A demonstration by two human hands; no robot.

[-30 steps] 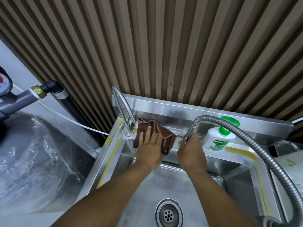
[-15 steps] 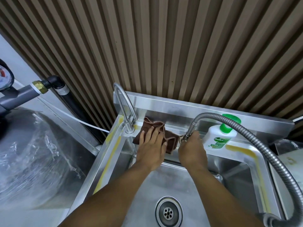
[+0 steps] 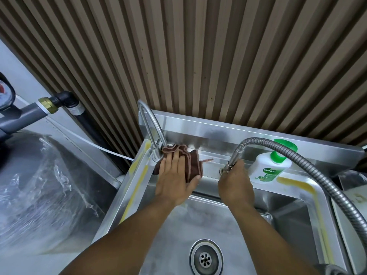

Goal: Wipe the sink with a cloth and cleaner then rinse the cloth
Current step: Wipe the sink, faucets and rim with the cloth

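Observation:
A brown cloth (image 3: 193,163) lies bunched on the back ledge of the steel sink (image 3: 131,187), touching the base of the curved tap (image 3: 149,126). My left hand (image 3: 174,181) presses on the cloth with straight fingers, the thumb at its right edge. My right hand (image 3: 235,185) is further right on the same ledge. Its fingers are curled round the end of the flexible metal spray hose (image 3: 317,175). A white cleaner bottle with a green cap (image 3: 268,167) stands on the ledge just right of that hand. The basin drain (image 3: 205,259) lies below between my forearms.
The hose arcs over the bottle and runs down the right side. Yellow stains mark the sink rim left and right. A plastic-wrapped bulk (image 3: 39,185) and a grey pipe (image 3: 25,116) are on the left. A ribbed wall rises behind.
My left hand has slid the cloth leftward along the ledge, up against the tap base. My right hand has stayed on the hose end.

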